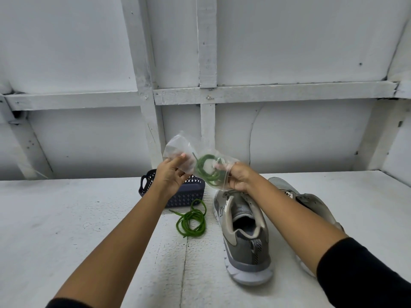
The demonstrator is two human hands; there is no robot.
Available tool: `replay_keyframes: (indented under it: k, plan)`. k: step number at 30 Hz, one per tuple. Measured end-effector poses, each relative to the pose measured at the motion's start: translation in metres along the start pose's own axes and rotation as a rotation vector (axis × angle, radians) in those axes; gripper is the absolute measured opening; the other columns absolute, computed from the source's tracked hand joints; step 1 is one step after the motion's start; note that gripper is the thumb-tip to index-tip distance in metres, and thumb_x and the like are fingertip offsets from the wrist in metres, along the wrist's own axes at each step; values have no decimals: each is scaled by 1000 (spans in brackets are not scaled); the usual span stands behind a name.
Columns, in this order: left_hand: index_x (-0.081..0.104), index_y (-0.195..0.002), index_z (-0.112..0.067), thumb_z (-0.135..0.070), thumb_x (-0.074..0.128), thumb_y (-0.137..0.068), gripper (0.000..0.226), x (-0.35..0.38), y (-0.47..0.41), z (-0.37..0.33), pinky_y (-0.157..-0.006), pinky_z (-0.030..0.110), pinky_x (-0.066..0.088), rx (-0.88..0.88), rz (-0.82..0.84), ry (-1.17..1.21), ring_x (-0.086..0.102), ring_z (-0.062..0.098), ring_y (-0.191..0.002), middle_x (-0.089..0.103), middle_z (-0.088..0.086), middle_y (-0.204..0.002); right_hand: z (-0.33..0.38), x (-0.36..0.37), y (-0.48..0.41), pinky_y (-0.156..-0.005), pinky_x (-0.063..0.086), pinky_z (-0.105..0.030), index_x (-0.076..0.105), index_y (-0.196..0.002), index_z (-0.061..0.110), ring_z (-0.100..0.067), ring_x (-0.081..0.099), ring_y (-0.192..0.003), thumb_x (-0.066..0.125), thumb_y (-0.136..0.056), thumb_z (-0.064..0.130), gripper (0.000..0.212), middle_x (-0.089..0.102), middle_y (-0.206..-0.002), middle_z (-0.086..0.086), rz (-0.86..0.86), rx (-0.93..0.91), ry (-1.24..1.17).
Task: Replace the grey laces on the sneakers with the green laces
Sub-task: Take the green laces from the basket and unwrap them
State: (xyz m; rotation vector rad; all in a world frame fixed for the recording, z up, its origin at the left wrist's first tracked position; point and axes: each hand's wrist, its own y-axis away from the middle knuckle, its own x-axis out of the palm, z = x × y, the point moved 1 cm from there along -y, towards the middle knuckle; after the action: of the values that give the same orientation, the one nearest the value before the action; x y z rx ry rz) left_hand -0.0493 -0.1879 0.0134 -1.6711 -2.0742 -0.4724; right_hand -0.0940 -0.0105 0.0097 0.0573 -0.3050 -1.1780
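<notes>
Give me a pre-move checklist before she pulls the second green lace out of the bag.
1. Clear bag gripped by both hands: left hand, right hand: ok.
2. Green lace in bag visible, coiled: ok.
3. Bag mouth open: cannot tell.
4. First green lace out on the table, clear of the hands: ok.
5. Near sneaker has its grey lace removed: cannot tell, the right arm covers the eyelets.
6. Basket out of the way: ok.

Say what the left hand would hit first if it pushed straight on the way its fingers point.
The left hand points up and right, already pinching the clear bag. Pushed on, it would likely meet the green lace inside, then the right hand; depth is unclear.
</notes>
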Motion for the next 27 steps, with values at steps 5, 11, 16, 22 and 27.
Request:
replay_keyframes:
  k: [5, 11, 16, 22, 27]
  plan:
    - [59, -94, -14, -12, 61, -89, 6, -9, 2, -2, -61, 35, 55, 11, -36, -21, 64, 20, -83, 66, 2, -87, 5, 0, 11, -63, 57, -38, 60, -88, 6, -22, 64, -65, 63, -86, 6, 3, 64, -82, -12, -59, -43, 42]
    - [55, -90, -17, -15, 56, -93, 3, -19, 4, -4, -55, 40, 58, 20, -61, 77, 63, 27, -86, 63, 3, -87, 12, 1, 23, -52, 58, -32, 59, -83, 1, -18, 65, -55, 59, -90, 6, 8, 66, -62, -8, -64, -123, 100]
    - [51, -82, -12, -11, 52, -95, 13, -40, 2, -17, -54, 41, 58, 47, -106, 174, 64, 30, -88, 61, 6, -86, 10, -5, 31, -55, 57, -30, 56, -83, 5, -13, 67, -54, 49, -97, 10, 16, 70, -59, -4, -53, -111, 78]
    - [50, -80, -12, -13, 53, -95, 15, -66, -3, -29, -66, 44, 56, 60, -162, 192, 64, 29, -91, 62, 4, -85, 3, 4, 47, -54, 58, -28, 58, -87, 1, -12, 68, -56, 49, -96, 6, 13, 71, -63, -6, 146, 26, 275]
    - [49, -80, -10, -14, 51, -96, 16, -68, -7, -39, -78, 47, 51, 83, -180, 221, 64, 29, -91, 60, 4, -89, 13, 24, 48, -59, 58, -26, 62, -91, 1, -13, 68, -62, 53, -94, 7, 12, 71, -72, -6, 374, 81, 586]
